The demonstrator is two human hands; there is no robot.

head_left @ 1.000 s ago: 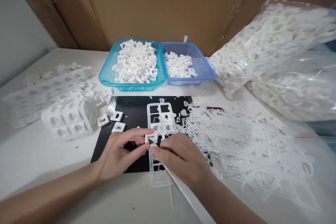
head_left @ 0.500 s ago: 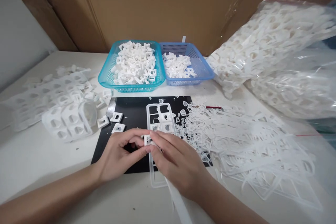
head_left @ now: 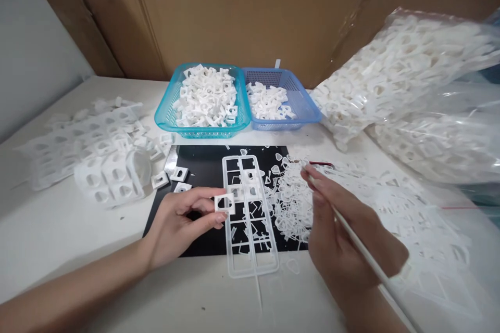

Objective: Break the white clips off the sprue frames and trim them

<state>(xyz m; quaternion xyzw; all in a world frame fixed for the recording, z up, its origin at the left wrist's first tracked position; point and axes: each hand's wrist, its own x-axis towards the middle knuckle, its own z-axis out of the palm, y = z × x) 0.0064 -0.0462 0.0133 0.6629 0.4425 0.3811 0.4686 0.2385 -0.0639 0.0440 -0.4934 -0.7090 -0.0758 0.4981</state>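
My left hand (head_left: 187, 221) is closed, pinching a small white square plastic piece (head_left: 224, 203) with a cut-out in it by its left side. The piece is above the left edge of a white plastic sprue frame (head_left: 271, 239), which lies on a black mat (head_left: 203, 158) with a few pieces in its upper cells. To the right, my right hand (head_left: 344, 234) is closed around a long, thin white stick-like tool (head_left: 361, 247). Its tip is near the scrap pile, and a tiny pale scrap seems to be at my fingertips. Further left lie loose square pieces (head_left: 179, 174).
A teal basket (head_left: 162, 114) and a blue basket (head_left: 308, 109) of white pieces stand behind the mat. Plastic trimmings (head_left: 292, 203) and empty frames spread right. Clear bags (head_left: 406, 62) of parts bulge at far right; wrapped pieces (head_left: 109, 177) lie left.
My right hand has moved right, away from the small piece, carrying the tool over the trimmings. My left hand keeps hold of the piece, now in plain sight.
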